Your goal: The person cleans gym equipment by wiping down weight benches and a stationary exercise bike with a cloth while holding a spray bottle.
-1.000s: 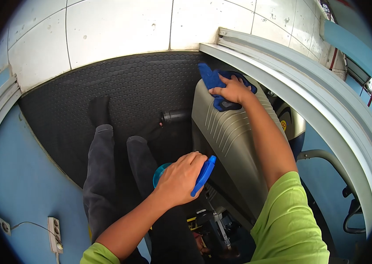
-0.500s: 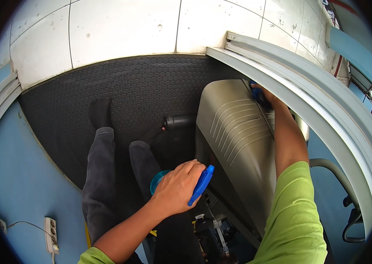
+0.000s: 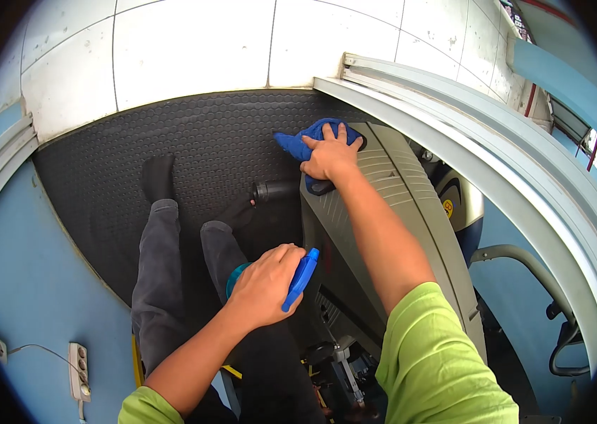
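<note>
My left hand (image 3: 267, 286) is wrapped round a spray bottle with a blue trigger head (image 3: 301, 280); a bit of its teal body shows behind the fingers. With fingers spread, my right hand (image 3: 332, 154) presses a blue cloth (image 3: 291, 145) against the front end of a grey-beige ribbed machine cover (image 3: 404, 205). The cloth bunches out to the left of the fingers, over the cover's edge. Beside the cover, a black cylinder (image 3: 274, 190) sticks out to the left.
Black textured matting (image 3: 221, 127) lies under my legs, with white tiles (image 3: 192, 49) beyond. A metal door track (image 3: 454, 134) curves along the right. A power strip (image 3: 79, 371) lies at the lower left, and a curved bar (image 3: 524, 258) is at the right.
My right hand and the cloth have come back left from the cover's far right side to its front end. My left hand still holds the spray bottle, slightly further left in view.
</note>
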A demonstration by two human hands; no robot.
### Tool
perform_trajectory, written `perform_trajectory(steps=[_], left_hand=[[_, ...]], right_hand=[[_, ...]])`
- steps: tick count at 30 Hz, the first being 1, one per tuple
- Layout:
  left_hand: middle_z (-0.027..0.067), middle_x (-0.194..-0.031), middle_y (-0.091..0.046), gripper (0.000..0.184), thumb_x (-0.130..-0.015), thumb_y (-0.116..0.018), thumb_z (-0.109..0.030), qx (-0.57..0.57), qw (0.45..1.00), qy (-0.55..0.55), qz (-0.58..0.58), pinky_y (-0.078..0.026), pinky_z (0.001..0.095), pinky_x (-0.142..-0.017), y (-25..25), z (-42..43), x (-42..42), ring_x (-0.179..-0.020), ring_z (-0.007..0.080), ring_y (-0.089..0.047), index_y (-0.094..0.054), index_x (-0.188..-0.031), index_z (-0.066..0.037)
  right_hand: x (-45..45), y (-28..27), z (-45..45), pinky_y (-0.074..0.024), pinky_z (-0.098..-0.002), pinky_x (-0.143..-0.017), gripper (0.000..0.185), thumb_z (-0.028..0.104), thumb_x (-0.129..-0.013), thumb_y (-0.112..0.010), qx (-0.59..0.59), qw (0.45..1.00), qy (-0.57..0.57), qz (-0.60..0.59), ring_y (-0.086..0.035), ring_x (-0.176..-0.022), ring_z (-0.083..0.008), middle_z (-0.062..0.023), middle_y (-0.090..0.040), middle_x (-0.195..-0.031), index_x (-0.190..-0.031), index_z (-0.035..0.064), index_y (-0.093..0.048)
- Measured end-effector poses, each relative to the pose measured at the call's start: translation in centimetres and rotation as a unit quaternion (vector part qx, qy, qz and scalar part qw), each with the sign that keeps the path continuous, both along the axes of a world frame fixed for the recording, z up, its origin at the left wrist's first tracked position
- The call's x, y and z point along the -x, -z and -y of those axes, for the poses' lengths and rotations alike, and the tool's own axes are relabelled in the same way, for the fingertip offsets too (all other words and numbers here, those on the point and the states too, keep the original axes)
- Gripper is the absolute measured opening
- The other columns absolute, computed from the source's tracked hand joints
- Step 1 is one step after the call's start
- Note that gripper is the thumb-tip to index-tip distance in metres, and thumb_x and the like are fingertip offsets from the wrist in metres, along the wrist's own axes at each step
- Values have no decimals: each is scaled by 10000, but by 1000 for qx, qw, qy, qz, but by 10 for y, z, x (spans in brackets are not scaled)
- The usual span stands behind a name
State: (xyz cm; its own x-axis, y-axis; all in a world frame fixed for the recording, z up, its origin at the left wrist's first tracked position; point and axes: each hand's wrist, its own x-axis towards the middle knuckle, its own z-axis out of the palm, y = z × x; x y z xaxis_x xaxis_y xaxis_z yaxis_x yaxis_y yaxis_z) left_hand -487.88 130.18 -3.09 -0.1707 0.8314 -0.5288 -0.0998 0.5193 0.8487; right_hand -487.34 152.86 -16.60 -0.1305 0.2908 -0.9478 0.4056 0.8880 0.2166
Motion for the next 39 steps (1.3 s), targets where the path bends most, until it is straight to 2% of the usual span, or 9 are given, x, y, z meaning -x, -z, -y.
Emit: perform_trajectory(steps=[8,13,17,19,20,31,33,36,39], left_hand=[[189,-1161,-566,556,-688,-671,-72,16,999,-27,-23,-476,439,-927,-22,35,18,-1078,389,-577,-495,-1211,-9],[184,-1150,-571,533,-692,-656,-82,38,999,-12,-10,-480,441,-920,-50,60,32,-1075,381,-580,-506,-1198,-11],[176,-1167,-569,527,-713,-689,-76,38,999,12,-16,-477,439,-939,-72,76,37,-1105,372,-574,-502,-1201,-14],[178,-1168,-569,525,-715,-683,-80,36,999,29,-10,-476,440,-939,-86,84,39,-1104,374,-573,-502,-1204,-13],[179,-1169,-568,524,-717,-676,-84,41,998,41,-3,-476,441,-939,-93,88,40,-1103,375,-573,-502,-1206,-12],[185,-1127,-573,534,-695,-642,-115,-17,992,118,-46,-479,446,-909,-171,114,67,-1046,383,-582,-514,-1202,-4],[185,-1127,-572,537,-692,-644,-114,-26,990,128,-50,-480,445,-908,-181,112,71,-1048,382,-581,-514,-1201,-3],[187,-1125,-573,537,-690,-644,-106,-38,986,152,-57,-482,441,-905,-185,110,68,-1052,380,-580,-514,-1200,-2],[188,-1131,-569,543,-695,-653,-105,-36,984,171,-42,-482,442,-905,-176,107,56,-1051,382,-580,-509,-1208,0]], right_hand=[[-62,-67,40,-86,-573,-1178,650,285,-773,-636,-19,989,-142,-38,-124,-1489,-339,-82,-252,-1584,-1407,190,-523],[-79,-138,64,-5,-535,-1191,640,319,-819,-621,3,991,-128,23,-74,-1503,-288,-82,-260,-1590,-1398,71,-511],[-107,-178,89,-12,-475,-1206,628,357,-786,-638,30,994,-76,70,-209,-1479,-266,-111,-417,-1508,-1311,17,-582],[-109,-197,103,-399,-405,-1070,529,334,-742,-654,64,964,180,184,-590,-1199,-303,-155,-655,-1226,-1180,38,-676],[-107,-212,106,-492,-385,-957,513,328,-702,-702,132,940,252,191,-635,-1113,-303,-143,-668,-1197,-1138,57,-697],[-88,-351,155,-446,-390,-1017,567,318,-712,-709,56,896,438,43,-602,-1164,-290,-149,-648,-1227,-1231,97,-648],[-98,-368,172,-334,-445,-1114,637,313,-711,-713,-60,935,320,-145,-469,-1306,-336,-194,-538,-1356,-1291,75,-598],[-111,-395,178,-182,-502,-1178,759,303,-715,-708,-242,915,152,-284,-282,-1408,-410,-261,-391,-1442,-1383,25,-480],[-145,-398,156,-75,-529,-1195,858,297,-721,-697,-350,890,97,-277,-162,-1441,-451,-308,-336,-1443,-1446,-10,-357]])
